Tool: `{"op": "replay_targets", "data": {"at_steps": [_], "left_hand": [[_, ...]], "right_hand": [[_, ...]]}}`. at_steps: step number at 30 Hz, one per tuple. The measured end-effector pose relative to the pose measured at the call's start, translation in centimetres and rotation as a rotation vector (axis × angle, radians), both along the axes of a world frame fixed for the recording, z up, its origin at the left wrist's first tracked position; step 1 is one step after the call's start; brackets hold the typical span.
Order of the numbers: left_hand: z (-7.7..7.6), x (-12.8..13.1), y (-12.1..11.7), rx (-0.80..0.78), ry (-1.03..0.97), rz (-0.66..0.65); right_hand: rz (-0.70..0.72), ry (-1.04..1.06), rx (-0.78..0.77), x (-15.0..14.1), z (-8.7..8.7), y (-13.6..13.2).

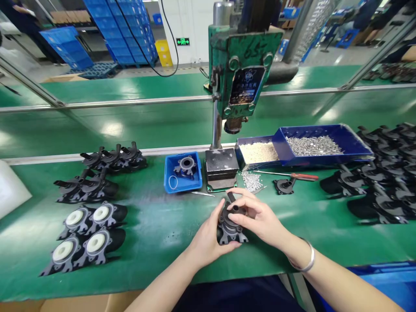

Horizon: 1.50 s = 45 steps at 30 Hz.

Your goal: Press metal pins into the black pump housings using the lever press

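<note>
My left hand [208,240] is wrapped round the near and left sides of a black pump body [229,236], holding it over the green bench near the front edge. On top of the body sits a round black pump cover [230,216] with two pipe stubs. My right hand [261,214] grips this cover from the right, fingers curled over its top and rim. Whether the cover is fully seated cannot be seen. Beyond my right hand, a loose pump cover [284,186] lies beside a red-handled screwdriver [303,177] and a pile of small rings [251,181].
A green press [245,73] stands behind its black block [222,164]. Left is a blue tray [169,173] with a part and ring. Bins hold screws [313,145] and pale granules [258,152]. Pump bodies with white discs [63,251] stand left; several assembled pumps [383,199] fill the right.
</note>
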<state>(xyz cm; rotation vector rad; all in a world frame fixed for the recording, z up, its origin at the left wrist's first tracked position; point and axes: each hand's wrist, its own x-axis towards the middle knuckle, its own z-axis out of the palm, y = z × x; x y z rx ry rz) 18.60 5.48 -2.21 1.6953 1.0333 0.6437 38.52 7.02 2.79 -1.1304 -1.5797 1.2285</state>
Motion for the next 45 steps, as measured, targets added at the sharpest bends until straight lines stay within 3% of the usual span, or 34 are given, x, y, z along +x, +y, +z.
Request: {"op": "replay_targets", "data": {"at_steps": [5,11,14,16,20,23,28,34,45], "left_hand": [[-0.3,-0.1,0.0,0.006,-0.019,-0.031],[-0.1,0.0,0.1,0.014,-0.017,-0.027],[-0.1,0.0,0.0,0.033,-0.012,-0.018],[-0.2,0.0,0.0,0.050,-0.003,-0.022],[-0.8,-0.1,-0.1,0.087,-0.023,-0.042],[-1.2,-0.1,-0.1,0.183,-0.045,-0.051],[-1.4,0.0,0.2,0.379,-0.091,-0.111],[-1.5,0.1,0.4,0.379,-0.143,-0.102],[-1.8,-0.1,0.3,0.396,-0.066,-0.070]], "right_hand": [[0.013,-0.175,0.183,0.4,0.8,-1.3],[-0.047,0.019,-0.066,0.5,0.0,-0.9],[-0.080,0.074,-0.119,0.5,-0.3,-0.5],[-0.067,0.030,-0.074,0.4,-0.1,-0.6],[0.066,-0.241,0.163,0.3,0.7,-1.5],[0.092,-0.348,0.195,0.2,0.1,-2.0],[0.031,-0.304,0.107,0.0,-1.6,-2.2],[0.078,-0.289,0.074,0.1,-2.1,-2.3],[0.195,-0.138,0.110,0.7,-2.4,-1.2]]}}
